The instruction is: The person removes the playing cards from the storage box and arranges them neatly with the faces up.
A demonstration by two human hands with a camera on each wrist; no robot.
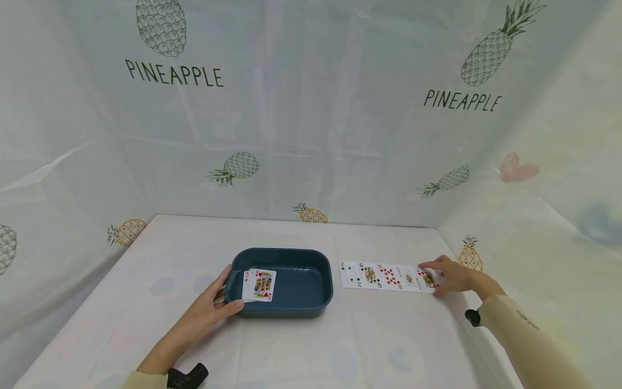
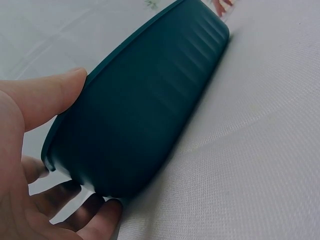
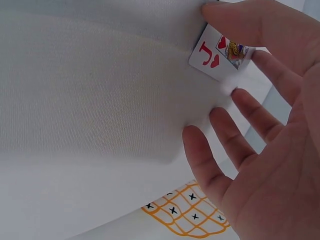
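Observation:
My left hand [image 1: 206, 310] grips the left end of a dark teal rectangular tray [image 1: 303, 289], its thumb at the near rim and fingers along the outer side. Inside the tray's left part lies a small overlapping stack of face-up playing cards [image 1: 263, 285], a red court card on top. To the right, my right hand [image 1: 455, 276] holds the jack of hearts [image 3: 216, 54] at the right end of a card row, thumb on one edge and index finger on the opposite edge. Its other fingers spread beyond the card in the right wrist view.
Left of the jack, the face-up row holds a joker-like card [image 1: 408, 278], a red ten [image 1: 390, 276], a black queen [image 1: 370, 275] and a black two [image 1: 350, 274]. A white cloth covers the table [image 1: 291, 351]; pineapple-printed curtains [image 1: 311, 108] stand behind and at both sides.

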